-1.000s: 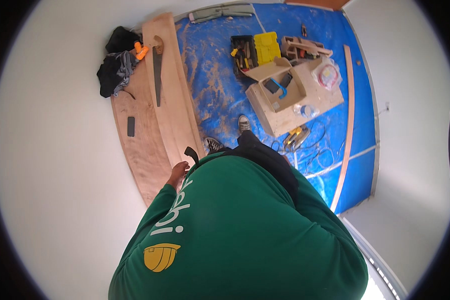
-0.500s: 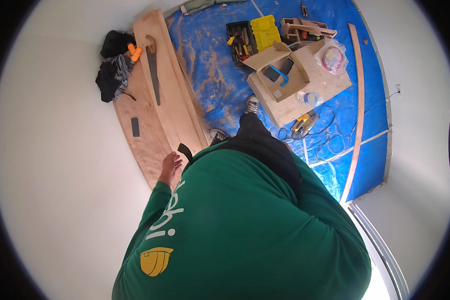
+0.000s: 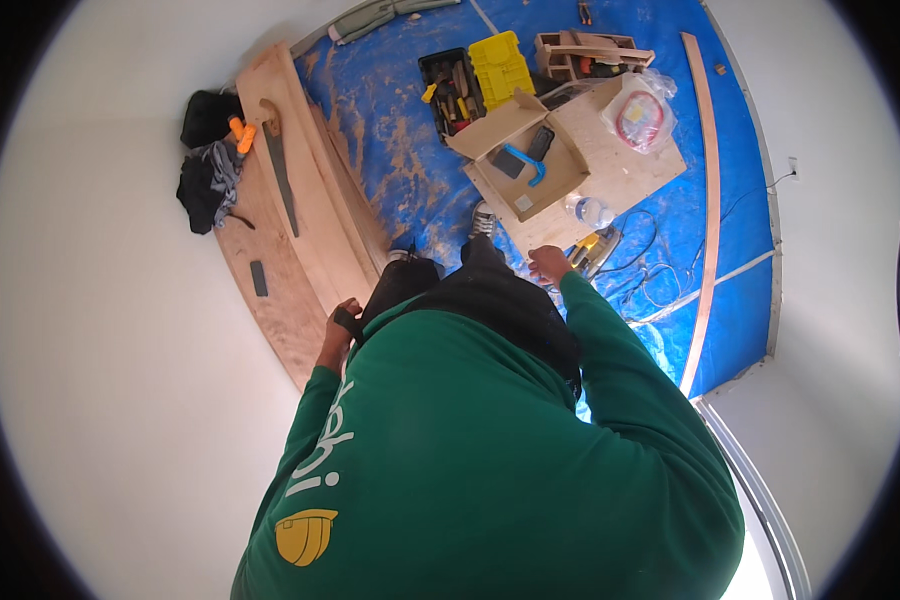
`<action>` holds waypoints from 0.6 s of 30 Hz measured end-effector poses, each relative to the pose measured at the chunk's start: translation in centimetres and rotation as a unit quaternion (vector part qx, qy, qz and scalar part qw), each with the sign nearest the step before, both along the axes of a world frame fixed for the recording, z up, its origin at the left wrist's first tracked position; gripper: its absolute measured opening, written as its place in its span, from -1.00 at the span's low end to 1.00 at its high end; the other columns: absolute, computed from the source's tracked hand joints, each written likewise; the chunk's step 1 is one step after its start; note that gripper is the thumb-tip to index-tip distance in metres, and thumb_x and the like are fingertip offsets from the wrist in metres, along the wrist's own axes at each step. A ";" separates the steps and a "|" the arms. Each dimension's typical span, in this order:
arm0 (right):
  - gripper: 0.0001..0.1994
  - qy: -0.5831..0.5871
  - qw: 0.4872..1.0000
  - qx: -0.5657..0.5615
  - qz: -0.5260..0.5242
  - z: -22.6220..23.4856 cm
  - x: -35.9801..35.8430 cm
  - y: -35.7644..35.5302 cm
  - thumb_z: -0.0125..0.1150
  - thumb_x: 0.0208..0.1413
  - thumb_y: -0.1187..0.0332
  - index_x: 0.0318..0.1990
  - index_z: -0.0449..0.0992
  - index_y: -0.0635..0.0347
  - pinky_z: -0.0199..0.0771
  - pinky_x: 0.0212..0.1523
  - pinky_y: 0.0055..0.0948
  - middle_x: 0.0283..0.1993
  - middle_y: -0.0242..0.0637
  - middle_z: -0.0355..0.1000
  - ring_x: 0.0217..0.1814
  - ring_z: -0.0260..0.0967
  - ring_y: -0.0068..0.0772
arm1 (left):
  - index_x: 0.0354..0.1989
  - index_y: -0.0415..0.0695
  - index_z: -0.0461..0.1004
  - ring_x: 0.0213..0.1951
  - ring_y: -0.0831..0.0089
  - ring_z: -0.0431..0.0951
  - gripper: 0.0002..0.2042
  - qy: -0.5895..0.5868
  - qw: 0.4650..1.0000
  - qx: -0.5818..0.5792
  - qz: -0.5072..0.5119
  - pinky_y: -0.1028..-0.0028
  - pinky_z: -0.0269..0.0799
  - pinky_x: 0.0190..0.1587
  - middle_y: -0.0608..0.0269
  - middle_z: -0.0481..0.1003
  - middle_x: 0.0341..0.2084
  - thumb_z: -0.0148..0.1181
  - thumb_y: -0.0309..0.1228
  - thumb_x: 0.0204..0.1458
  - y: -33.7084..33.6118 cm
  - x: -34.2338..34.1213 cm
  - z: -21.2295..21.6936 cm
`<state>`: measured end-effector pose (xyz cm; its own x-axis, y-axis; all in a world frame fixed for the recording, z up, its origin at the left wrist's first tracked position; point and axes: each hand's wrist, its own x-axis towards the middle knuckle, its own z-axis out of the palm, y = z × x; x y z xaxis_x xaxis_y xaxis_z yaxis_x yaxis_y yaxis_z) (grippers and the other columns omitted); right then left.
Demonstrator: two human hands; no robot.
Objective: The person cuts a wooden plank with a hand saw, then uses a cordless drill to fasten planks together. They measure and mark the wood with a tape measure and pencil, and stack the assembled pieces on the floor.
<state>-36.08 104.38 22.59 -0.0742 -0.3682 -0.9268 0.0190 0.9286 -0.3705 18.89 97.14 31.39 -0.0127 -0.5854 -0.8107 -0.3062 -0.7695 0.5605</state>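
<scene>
My left hand is low beside my hip, over the near end of the wooden boards. A short black strap from my waist lies across it; its fingers are partly hidden, so I cannot tell whether they grip the strap. In front of my body, my right hand has its fingers curled in, and nothing shows between them. It appears just off the near edge of a plywood box, close to a yellow power tool on the floor. A clear plastic container stands on the box.
On the boards lie a handsaw, a dark phone-like slab and dark clothing. An open carton holds a blue-handled tool. Beyond stand an open toolbox and a wooden tote. A long batten crosses the blue tarp.
My right hand has come out from behind my body, forward toward the plywood box. The left hand now meets the black strap it was apart from. The room has shifted slightly left in view.
</scene>
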 end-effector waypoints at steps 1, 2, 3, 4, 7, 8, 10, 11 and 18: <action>-0.68 0.003 1.000 0.008 0.003 0.0 -0.3 0.0 0.10 0.41 0.14 -0.04 0.55 0.24 0.67 -0.38 -0.24 -0.12 -0.16 0.65 -0.28 0.64 -0.35 | -0.41 0.01 0.28 -0.46 0.65 0.32 -0.61 0.016 0.999 0.013 0.036 0.46 0.26 -0.38 0.55 0.25 -0.56 0.05 -0.08 0.48 -0.6 0.2 0.3; -0.68 0.007 1.000 0.020 0.003 -0.2 -0.5 0.1 0.11 0.41 0.14 -0.03 0.56 0.24 0.67 -0.37 -0.25 -0.12 -0.15 0.66 -0.28 0.64 -0.35 | -0.31 -0.04 0.41 -0.38 0.61 0.39 -0.70 0.021 0.999 0.024 0.036 0.44 0.33 -0.30 0.50 0.33 -0.50 0.13 -0.11 0.41 -1.0 0.4 0.2; -0.67 0.003 1.000 0.024 -0.010 -0.5 -0.7 0.3 0.11 0.41 0.11 -0.03 0.56 0.23 0.66 -0.35 -0.22 -0.16 -0.19 0.65 -0.28 0.64 -0.34 | -0.21 -0.08 0.54 -0.31 0.57 0.46 -0.75 0.025 0.998 0.036 0.037 0.42 0.40 -0.22 0.45 0.41 -0.44 0.20 -0.14 0.34 -1.2 0.8 -0.2; -0.67 -0.002 1.000 0.023 -0.009 -1.1 -0.7 0.6 0.10 0.42 0.11 -0.03 0.56 0.23 0.65 -0.34 -0.19 -0.17 -0.21 0.64 -0.27 0.64 -0.34 | -0.11 -0.13 0.66 -0.24 0.54 0.54 -0.73 0.016 0.996 0.087 0.031 0.39 0.47 -0.15 0.40 0.50 -0.39 0.27 -0.17 0.27 -1.3 1.1 -1.0; -0.68 0.023 0.998 -0.028 0.056 -2.9 -0.5 1.6 0.09 0.42 0.12 -0.06 0.57 0.21 0.64 -0.31 -0.11 -0.22 -0.22 0.63 -0.25 0.65 -0.30 | -0.23 -0.15 0.59 -0.23 0.53 0.53 -0.69 0.128 0.967 0.061 -0.212 0.37 0.47 -0.14 0.39 0.48 -0.42 0.19 -0.13 0.34 -1.9 2.2 -3.3; -0.70 0.041 0.986 -0.095 0.129 -3.3 -0.4 1.9 0.10 0.41 0.14 -0.08 0.59 0.21 0.64 -0.29 -0.08 -0.24 -0.19 0.64 -0.24 0.66 -0.25 | -0.23 -0.17 0.58 -0.23 0.51 0.54 -0.70 0.076 0.974 0.013 -0.211 0.35 0.47 -0.14 0.35 0.50 -0.42 0.17 -0.15 0.36 -1.3 2.1 -3.8; -0.70 0.210 0.758 -0.242 0.569 -3.8 -0.3 2.3 0.18 0.30 0.13 -0.18 0.65 0.18 0.65 -0.17 0.01 -0.27 -0.02 0.66 -0.16 0.68 -0.03 | -0.22 -0.22 0.57 -0.22 0.48 0.56 -0.70 -0.041 0.975 -0.074 -0.208 0.32 0.49 -0.16 0.27 0.54 -0.41 0.13 -0.20 0.40 -0.7 1.6 -4.0; -0.68 0.193 0.828 -0.237 0.470 -3.8 -0.3 2.6 0.21 0.20 0.08 -0.24 0.69 0.16 0.63 -0.06 0.05 -0.28 0.07 0.65 -0.09 0.66 0.10 | -0.18 -0.23 0.58 -0.21 0.45 0.57 -0.73 -0.041 0.960 -0.130 -0.245 0.32 0.50 -0.16 0.23 0.57 -0.36 0.13 -0.25 0.38 -0.8 1.4 -3.8; -0.68 0.159 0.743 -0.336 0.557 -4.1 -0.7 -0.1 0.23 0.19 0.09 -0.26 0.67 0.18 0.64 -0.07 0.06 -0.29 0.04 0.65 -0.10 0.68 0.05 | 0.20 -0.16 0.51 -0.21 0.44 0.60 -0.68 -0.014 1.000 -0.012 -0.017 0.40 0.52 -0.18 0.29 0.62 -0.12 0.06 -0.39 0.33 -2.0 -1.0 -1.1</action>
<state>-36.77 104.31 18.50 0.4470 -0.7370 -0.5070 -0.8104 -0.0938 -0.5783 17.92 95.12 30.30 -0.0101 -0.6042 -0.7968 -0.3484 -0.7448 0.5692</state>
